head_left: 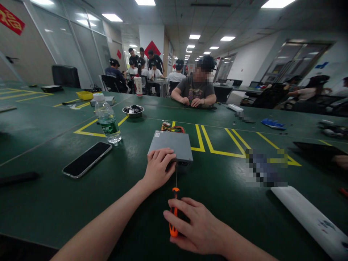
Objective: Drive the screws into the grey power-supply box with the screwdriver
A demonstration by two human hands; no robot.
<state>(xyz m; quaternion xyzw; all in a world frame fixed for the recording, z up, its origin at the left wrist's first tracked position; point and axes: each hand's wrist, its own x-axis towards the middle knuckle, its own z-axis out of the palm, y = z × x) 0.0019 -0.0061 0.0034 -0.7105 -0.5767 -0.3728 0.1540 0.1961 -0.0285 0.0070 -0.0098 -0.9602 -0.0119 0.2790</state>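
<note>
A grey metal computer power supply [174, 143] lies on the green table in front of me, its bundle of coloured cables [175, 128] at the far side. My left hand [159, 168] grips its near left corner, with the fingers over the top and the thumb at the near side. In my right hand [190, 224] is a screwdriver [174, 224] with an orange and black handle, the fingers closed around it. Its thin shaft points away from me, up to the near face of the power supply. Whether the tip sits in a screw is hidden.
Left of the power supply stand a water bottle [107, 121] and a phone [87, 159]. A metal bowl [133, 111] of small dark parts is farther back. At right lie a white case [310, 217] and blue gloves [273, 124]. A person [195, 87] sits opposite.
</note>
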